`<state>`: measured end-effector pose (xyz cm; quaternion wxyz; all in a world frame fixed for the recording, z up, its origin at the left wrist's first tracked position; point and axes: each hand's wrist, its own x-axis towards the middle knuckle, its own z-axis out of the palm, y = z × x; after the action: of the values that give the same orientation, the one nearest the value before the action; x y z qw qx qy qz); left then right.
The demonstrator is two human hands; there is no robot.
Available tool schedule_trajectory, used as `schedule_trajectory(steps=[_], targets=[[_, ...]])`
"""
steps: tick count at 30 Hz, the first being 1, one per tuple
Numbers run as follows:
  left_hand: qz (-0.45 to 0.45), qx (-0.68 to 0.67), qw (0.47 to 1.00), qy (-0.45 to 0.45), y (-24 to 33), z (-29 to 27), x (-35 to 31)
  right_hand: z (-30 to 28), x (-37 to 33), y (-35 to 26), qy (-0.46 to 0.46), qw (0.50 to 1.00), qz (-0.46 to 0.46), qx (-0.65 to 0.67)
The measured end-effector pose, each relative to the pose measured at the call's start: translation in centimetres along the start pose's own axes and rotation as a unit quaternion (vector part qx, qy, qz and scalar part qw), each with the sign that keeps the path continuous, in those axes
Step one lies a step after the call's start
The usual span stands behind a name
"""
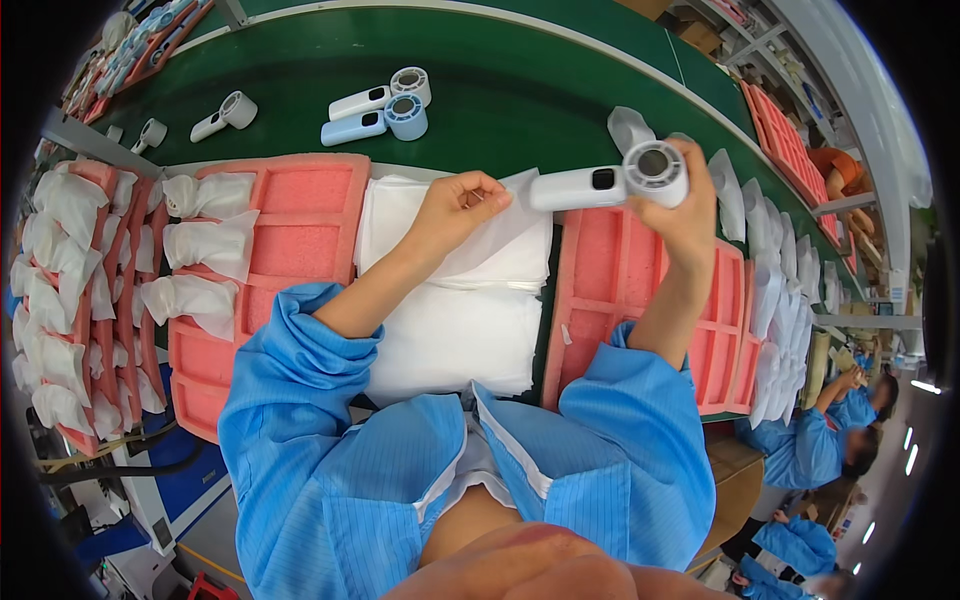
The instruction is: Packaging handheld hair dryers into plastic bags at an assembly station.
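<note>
A white handheld fan (580,188) with a round head and a small dark display is gripped at its head by my right hand (690,230). Its handle points left, toward my left hand (450,215). The left fingers pinch the edge of a thin translucent white bag (505,230), lifted off the pile beneath. The fan's handle end lies right beside the bag's raised edge; whether it is inside, I cannot tell. Below my hands lies a stack of white bags (450,340).
Pink foam trays flank the stack: the left tray (300,190) holds several bagged items, the right one (625,270) shows bare compartments. Loose fans, including a light blue fan (355,127), lie on the green belt (500,85). More loaded trays (85,300) stand at far left. Co-workers (800,450) sit at right.
</note>
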<state>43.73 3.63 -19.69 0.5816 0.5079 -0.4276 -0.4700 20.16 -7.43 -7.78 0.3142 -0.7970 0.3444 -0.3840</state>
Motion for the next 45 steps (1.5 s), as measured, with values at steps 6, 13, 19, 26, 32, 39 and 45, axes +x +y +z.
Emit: schedule_trajectory(steps=[6, 13, 19, 26, 32, 39, 45], targets=[[0.04, -0.036, 0.996, 0.077, 3.7, -0.1, -1.4, 6.1, -0.8, -0.4, -0.029, 0.998, -0.025, 0.047], [0.076, -0.177, 0.977, 0.092, 6.3, 0.0, -2.5, 10.6, -2.4, -1.7, -0.033, 0.971, -0.225, -0.069], [0.276, 0.219, 0.933, 0.078, 6.8, 1.5, -4.2, 10.8, -2.3, -1.9, -0.006, 0.972, -0.217, -0.093], [0.387, 0.323, 0.858, 0.093, 6.0, 2.9, -4.7, 10.4, -2.0, -0.7, 0.023, 0.992, -0.125, -0.003], [0.285, 0.315, 0.897, 0.12, 7.3, 2.6, -3.4, 11.4, -3.6, -1.4, 0.002, 0.972, 0.073, 0.222], [0.214, 0.016, 0.974, -0.079, 8.4, -1.3, -2.4, 10.2, -1.9, -1.3, -0.043, 0.98, -0.178, 0.083], [0.27, 0.076, 0.959, 0.033, 7.0, -1.1, -2.3, 11.1, -3.4, 0.6, -0.102, 0.989, -0.097, 0.053]])
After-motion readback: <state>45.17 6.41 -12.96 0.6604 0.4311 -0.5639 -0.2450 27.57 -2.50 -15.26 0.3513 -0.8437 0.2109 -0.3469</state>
